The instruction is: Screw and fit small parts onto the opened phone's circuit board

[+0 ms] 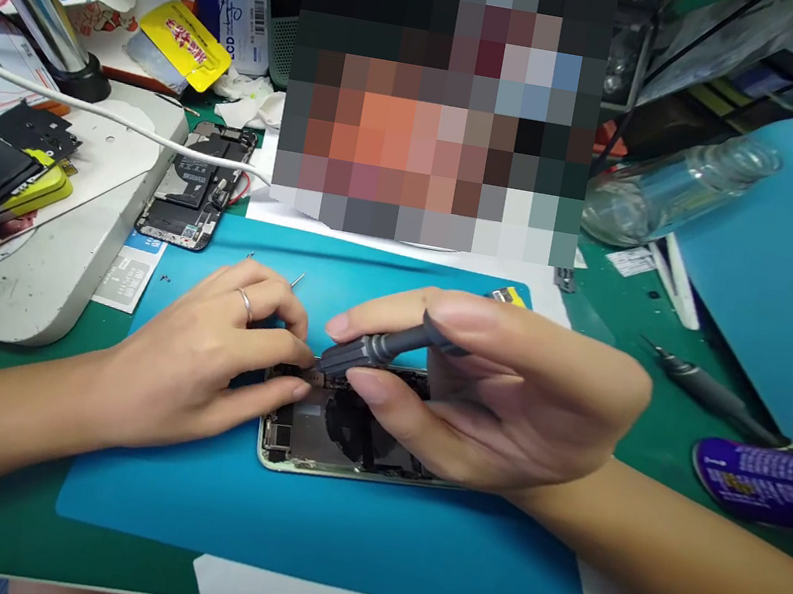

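An opened phone (305, 429) lies on the blue mat, its inner parts showing and a dark round patch in its middle. My right hand (523, 399) grips a dark grey screwdriver (388, 344), which slants down and left towards the phone's upper left part. My left hand (220, 354), with a ring on one finger, rests at the phone's left end. Its thumb and forefinger close in around the screwdriver's lower end; whatever lies between them is hidden. The screwdriver's tip cannot be seen clearly.
Another opened phone (198, 188) lies behind the blue mat (326, 539). On the right are a glass jar (680, 187), white tweezers (679, 283), a dark pen-like tool (715, 391) and a purple can (767, 486). A white cable (107, 119) crosses the left side. A blurred block hides the back.
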The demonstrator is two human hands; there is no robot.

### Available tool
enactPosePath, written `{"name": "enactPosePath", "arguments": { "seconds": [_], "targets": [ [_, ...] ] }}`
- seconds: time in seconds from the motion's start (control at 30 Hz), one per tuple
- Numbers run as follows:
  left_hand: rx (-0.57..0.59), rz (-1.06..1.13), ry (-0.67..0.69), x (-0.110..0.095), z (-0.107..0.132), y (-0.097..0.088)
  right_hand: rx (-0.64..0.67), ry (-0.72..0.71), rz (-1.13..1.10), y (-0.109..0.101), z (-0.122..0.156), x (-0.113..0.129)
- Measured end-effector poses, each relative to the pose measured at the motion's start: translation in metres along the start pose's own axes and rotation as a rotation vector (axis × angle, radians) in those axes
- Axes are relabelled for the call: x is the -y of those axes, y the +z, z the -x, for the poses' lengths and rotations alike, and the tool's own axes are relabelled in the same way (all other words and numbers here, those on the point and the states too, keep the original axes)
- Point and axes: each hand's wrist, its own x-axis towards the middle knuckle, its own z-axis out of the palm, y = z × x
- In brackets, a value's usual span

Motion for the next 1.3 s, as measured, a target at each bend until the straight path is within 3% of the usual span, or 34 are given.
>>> {"name": "enactPosePath", "arguments": {
  "seconds": [0.27, 0.4, 0.6, 0.73, 0.83, 0.93, 1.1, 1.3],
  "targets": [
    [0.006, 0.039, -0.04, 0.001, -0.001, -0.002, -0.12, 0.003, 0.035, 0.003, -0.002, -0.002],
    [0.019, 0.053, -0.041, -0.002, -0.003, -0.002, -0.21, 0.102, 0.132, 0.001, 0.002, -0.007],
    [0.006, 0.051, -0.057, -0.004, -0.004, -0.002, -0.125, 0.147, 0.218, -0.002, 0.009, -0.01],
    [0.003, -0.058, -0.035, -0.006, -0.006, -0.002, -0.241, 0.134, 0.169, 0.001, 0.007, -0.013],
    [-0.027, -0.22, 0.01, -0.009, -0.009, -0.001, -0.31, 0.208, 0.092, 0.002, 0.007, -0.016],
    [-0.019, -0.298, -0.006, -0.014, -0.014, 0.0, -0.294, 0.265, 0.097, 0.003, 0.009, -0.02],
    [0.016, -0.261, -0.057, -0.017, -0.018, 0.002, -0.252, 0.186, 0.07, 0.003, 0.012, -0.021],
    [-0.043, -0.323, 0.037, -0.013, -0.018, 0.003, -0.225, 0.25, 0.052, 0.002, 0.014, -0.02]
  ]
}}
